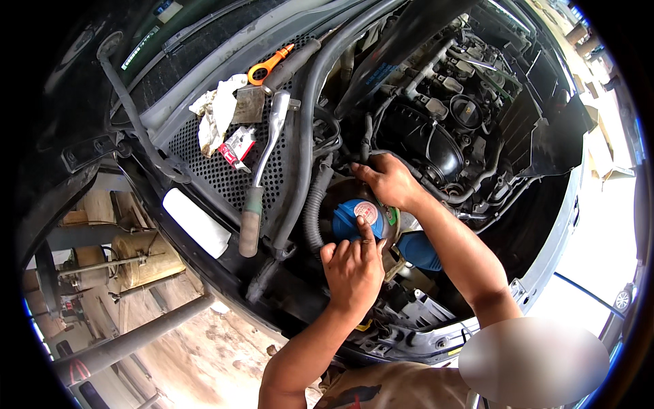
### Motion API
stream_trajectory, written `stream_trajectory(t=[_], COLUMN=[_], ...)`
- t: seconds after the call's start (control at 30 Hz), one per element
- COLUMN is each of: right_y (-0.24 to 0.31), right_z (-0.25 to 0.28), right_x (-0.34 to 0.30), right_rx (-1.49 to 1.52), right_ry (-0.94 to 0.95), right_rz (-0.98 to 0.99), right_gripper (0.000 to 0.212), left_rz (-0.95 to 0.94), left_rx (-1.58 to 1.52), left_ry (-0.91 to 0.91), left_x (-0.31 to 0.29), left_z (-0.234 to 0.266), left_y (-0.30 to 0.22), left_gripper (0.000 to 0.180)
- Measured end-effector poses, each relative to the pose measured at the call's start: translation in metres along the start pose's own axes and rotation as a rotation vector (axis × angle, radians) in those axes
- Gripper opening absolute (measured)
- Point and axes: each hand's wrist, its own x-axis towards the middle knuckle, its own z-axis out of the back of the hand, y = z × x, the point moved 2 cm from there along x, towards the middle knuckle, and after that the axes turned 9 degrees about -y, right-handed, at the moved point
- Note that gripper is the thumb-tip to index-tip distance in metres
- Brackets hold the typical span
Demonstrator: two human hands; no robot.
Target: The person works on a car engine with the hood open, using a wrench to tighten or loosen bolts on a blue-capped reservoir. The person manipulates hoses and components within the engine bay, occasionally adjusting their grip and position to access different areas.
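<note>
My left hand (354, 276) has its index finger stretched out, the tip on or just over the round red-and-white label of a blue screw cap (345, 221). The other fingers of that hand are loosely curled, with nothing visible in them. The cap sits on a dark, rounded tank (337, 194), partly hidden by my hands. Beyond the cap, my right hand (390, 180) is closed at the tank's far side, beside thin hoses; its fingertips hide what they grip. A second, larger blue cap (418, 251) lies just right of my left hand, partly behind my right forearm.
A long-handled ratchet (252, 215), crumpled white cloth (216, 116), red-and-white packet (238, 144) and orange ring-handled tool (270, 66) lie on the perforated cowl. A white roll (196, 221) rests on the fender edge. A ribbed hose (319, 204) runs beside the tank; the engine (429, 143) is beyond.
</note>
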Motion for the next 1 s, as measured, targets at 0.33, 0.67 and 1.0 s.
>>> stream_trajectory(t=[0.33, 0.67, 1.0], right_y=[0.008, 0.014, 0.015], right_z=[-0.002, -0.007, 0.02], right_x=[0.003, 0.003, -0.012], right_rx=[0.053, -0.022, -0.043], right_ry=[0.004, -0.093, 0.028], right_rz=[-0.028, -0.061, -0.136], right_gripper=[0.052, 0.052, 0.058], left_rz=[0.025, 0.057, 0.072], left_rx=[-0.023, -0.028, -0.043], left_ry=[-0.015, -0.002, -0.055], left_x=[0.002, 0.006, 0.002], left_z=[0.0, 0.005, 0.003], left_y=[0.002, 0.001, 0.007], left_gripper=[0.053, 0.052, 0.055])
